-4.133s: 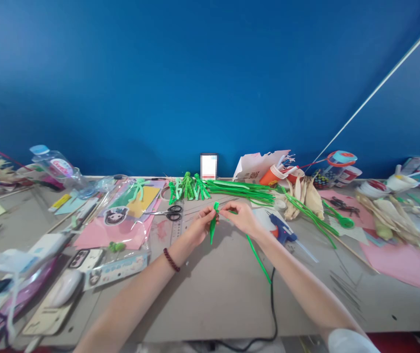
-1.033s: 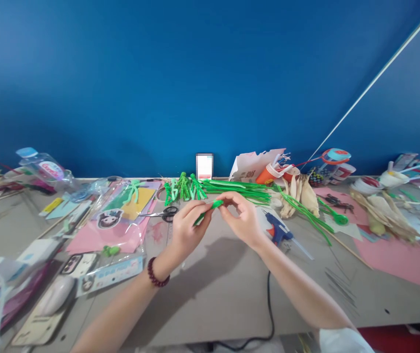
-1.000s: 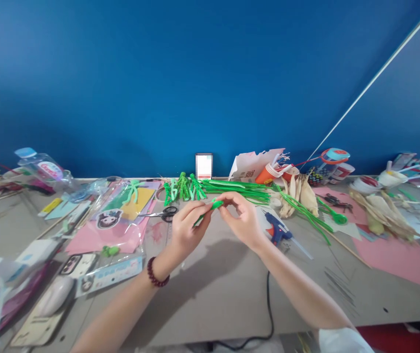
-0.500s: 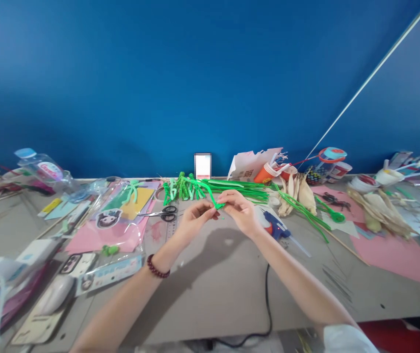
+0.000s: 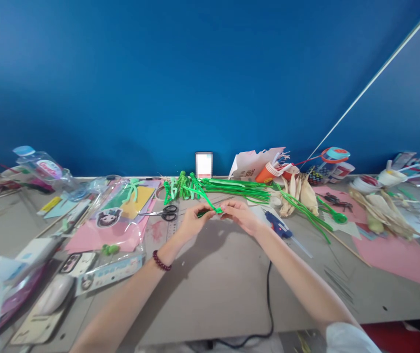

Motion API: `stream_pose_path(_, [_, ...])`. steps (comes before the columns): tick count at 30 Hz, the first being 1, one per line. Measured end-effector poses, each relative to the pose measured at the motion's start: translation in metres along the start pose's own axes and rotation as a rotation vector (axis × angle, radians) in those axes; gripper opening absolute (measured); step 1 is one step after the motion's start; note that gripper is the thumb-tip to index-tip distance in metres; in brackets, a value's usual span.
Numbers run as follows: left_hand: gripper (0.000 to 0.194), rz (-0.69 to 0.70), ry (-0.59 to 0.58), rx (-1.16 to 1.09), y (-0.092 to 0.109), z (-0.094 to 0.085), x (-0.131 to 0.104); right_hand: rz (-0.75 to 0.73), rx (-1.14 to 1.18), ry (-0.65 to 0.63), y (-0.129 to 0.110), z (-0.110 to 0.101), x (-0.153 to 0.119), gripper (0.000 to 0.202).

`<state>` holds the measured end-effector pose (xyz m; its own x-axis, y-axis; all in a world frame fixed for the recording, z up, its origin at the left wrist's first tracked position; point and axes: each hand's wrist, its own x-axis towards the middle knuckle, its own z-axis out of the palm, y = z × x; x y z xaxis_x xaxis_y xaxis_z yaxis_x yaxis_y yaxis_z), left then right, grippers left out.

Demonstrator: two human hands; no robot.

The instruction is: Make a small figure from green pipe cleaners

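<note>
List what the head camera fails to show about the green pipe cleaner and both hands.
Head view only:
- Folded green pipe cleaner: its pinched middle is hidden by the fingertips of the left hand and right hand.
- Its twist shape: too small to tell.
- Small white card by the blue wall: blurred.
- Black cable: cut off at the bottom edge.

Both my forearms reach forward and meet in the middle. My left hand (image 5: pixel 192 223), bead bracelet on its wrist, and my right hand (image 5: pixel 242 218) pinch with fingers curled, fingertips nearly touching.
</note>
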<state>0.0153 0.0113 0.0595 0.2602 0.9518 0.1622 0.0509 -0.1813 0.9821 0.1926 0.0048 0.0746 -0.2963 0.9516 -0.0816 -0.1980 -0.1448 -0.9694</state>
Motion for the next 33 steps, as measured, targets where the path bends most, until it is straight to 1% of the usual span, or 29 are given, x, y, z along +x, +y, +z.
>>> stream_pose_path(6, [0.013,0.019,0.004,0.046,0.002,-0.004,0.001,-0.027,-0.065,0.054,0.002,0.001,0.001,0.021])
stream_pose_path(9, [0.014,0.033,-0.006,0.058,0.003,-0.004,0.001,0.026,-0.019,0.067,0.002,0.001,0.001,0.022])
stream_pose_path(12, [0.013,0.035,-0.024,0.083,0.003,-0.003,0.0,0.098,0.047,0.056,0.001,0.002,0.0,0.023])
stream_pose_path(17, [0.015,0.06,-0.04,0.155,0.003,-0.003,0.0,0.171,0.133,0.017,-0.002,0.006,-0.003,0.024])
stream_pose_path(22, [0.015,0.119,-0.017,0.272,0.01,-0.007,0.001,0.188,0.043,0.052,-0.004,0.001,-0.004,0.025])
stream_pose_path(24, [0.016,0.123,-0.023,0.287,0.012,-0.009,0.001,0.209,0.052,0.043,-0.003,-0.001,-0.003,0.025])
stream_pose_path(26, [0.016,0.114,-0.036,0.282,0.013,-0.01,0.001,0.25,0.113,0.021,-0.003,-0.001,-0.003,0.024])
stream_pose_path(30, [0.016,0.118,-0.068,0.262,0.013,-0.01,0.0,0.333,0.227,-0.027,-0.005,0.004,-0.005,0.024])
stream_pose_path(33, [0.016,0.146,-0.06,0.294,0.014,-0.011,0.001,0.374,0.239,-0.047,-0.007,0.005,-0.007,0.024])
